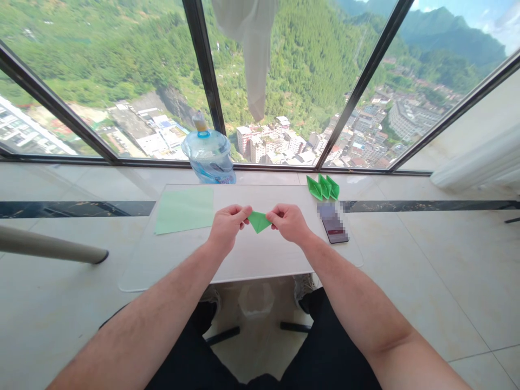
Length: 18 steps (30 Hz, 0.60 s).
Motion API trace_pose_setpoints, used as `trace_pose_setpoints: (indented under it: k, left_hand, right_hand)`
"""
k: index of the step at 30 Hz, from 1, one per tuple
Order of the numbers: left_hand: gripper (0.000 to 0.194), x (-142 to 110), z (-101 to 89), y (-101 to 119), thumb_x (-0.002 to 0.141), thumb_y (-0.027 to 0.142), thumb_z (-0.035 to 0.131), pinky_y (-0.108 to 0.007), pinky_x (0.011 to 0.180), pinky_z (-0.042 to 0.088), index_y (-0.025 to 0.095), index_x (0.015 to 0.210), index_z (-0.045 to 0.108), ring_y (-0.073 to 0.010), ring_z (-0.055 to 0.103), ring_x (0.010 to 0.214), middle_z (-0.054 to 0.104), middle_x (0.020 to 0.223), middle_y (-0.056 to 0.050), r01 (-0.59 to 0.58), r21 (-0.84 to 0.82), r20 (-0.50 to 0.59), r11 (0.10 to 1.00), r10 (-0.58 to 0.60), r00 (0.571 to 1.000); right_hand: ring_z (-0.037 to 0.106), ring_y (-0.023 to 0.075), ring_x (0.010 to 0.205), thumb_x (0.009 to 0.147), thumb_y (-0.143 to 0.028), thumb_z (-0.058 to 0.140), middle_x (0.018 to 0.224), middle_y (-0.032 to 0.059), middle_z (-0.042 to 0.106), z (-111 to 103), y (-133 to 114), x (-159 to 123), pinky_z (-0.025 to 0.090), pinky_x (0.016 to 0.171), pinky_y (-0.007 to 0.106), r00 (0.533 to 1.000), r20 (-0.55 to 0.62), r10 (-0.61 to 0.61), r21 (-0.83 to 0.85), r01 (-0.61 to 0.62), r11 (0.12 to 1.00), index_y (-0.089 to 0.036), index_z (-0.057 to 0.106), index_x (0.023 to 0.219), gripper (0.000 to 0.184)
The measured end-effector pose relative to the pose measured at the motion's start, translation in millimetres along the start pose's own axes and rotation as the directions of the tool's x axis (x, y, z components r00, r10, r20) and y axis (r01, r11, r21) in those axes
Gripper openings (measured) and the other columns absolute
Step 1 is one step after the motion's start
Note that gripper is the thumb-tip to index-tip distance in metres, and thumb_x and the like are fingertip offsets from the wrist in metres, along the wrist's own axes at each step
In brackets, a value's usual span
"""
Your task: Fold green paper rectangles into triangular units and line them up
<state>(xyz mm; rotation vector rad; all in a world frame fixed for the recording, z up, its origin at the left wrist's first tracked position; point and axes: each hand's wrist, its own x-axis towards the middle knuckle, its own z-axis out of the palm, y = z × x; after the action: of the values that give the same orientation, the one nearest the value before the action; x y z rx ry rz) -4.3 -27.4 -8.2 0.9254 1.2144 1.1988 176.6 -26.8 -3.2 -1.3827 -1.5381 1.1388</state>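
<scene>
A small piece of folded green paper point(259, 221), shaped like a triangle with its point downward, is held up over the white table point(260, 260). My left hand point(228, 225) pinches its left corner between thumb and fingers. At the opposite corner, my right hand point(290, 222) has it in a similar pinch. A crease runs down the middle of the paper. Flat on the table to the left lie light green paper sheets point(184, 210). Several folded green paper boats point(323, 187) stand together at the table's back right corner.
A phone point(333, 223) lies on the table right of my right hand. Behind the table, a large water bottle point(208, 154) stands by the window. A beige pole point(52, 244) reaches in from the left. My legs are below the table's front edge.
</scene>
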Motion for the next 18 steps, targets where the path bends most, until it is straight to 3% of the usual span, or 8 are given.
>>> trace_pose_setpoints:
  k: [3,8,13,18]
  left_hand:
    - [0.034,-1.7,2.3,-1.8,0.057,0.044,0.087,-0.027,0.053,0.028,0.016,0.062,0.069,-0.0095,0.041,0.054,0.058,0.057,-0.001,0.056,0.025,0.068,0.998,-0.058,0.996]
    - [0.032,-2.2,5.7,-2.2,0.055,0.039,0.087,-0.028,0.055,0.031,0.017,0.052,0.064,-0.0098,0.04,0.052,0.052,0.049,0.002,0.027,0.019,0.013,0.999,-0.027,1.0]
    - [0.033,0.8,5.1,-4.7,0.057,0.042,0.087,-0.028,0.054,0.031,0.016,0.056,0.067,-0.009,0.04,0.053,0.055,0.053,0.001,0.042,-0.023,0.006,0.999,-0.042,0.999]
    - [0.034,3.8,2.9,-5.2,0.067,0.045,0.079,-0.024,0.055,0.037,0.015,0.081,0.075,-0.0134,0.057,0.067,0.07,0.08,-0.006,0.133,-0.147,-0.005,0.98,-0.135,0.991]
  right_hand:
    - [0.055,0.012,0.049,0.076,-0.035,0.067,0.052,-0.0012,0.063,1.2,1.4,1.1,0.04,0.048,0.023,1.0,0.0,0.029,0.065,-0.029,0.997,-0.019,0.064,0.066,0.019]
    - [0.053,0.011,0.047,0.073,-0.043,0.073,0.054,0.0005,0.065,-0.3,2.8,2.5,0.041,0.048,0.024,0.995,0.01,0.103,0.132,-0.103,0.986,-0.019,0.064,0.064,0.028]
    - [0.053,0.0113,0.048,0.074,-0.043,0.072,0.054,0.0009,0.065,0.5,3.7,3.0,0.039,0.047,0.023,0.997,-0.053,0.061,0.095,-0.056,0.994,-0.019,0.063,0.061,0.029]
    - [0.054,0.0119,0.049,0.076,-0.047,0.072,0.054,0.0001,0.064,1.9,7.4,5.6,0.042,0.05,0.025,0.982,-0.183,0.055,0.147,-0.028,0.989,-0.019,0.065,0.068,0.029]
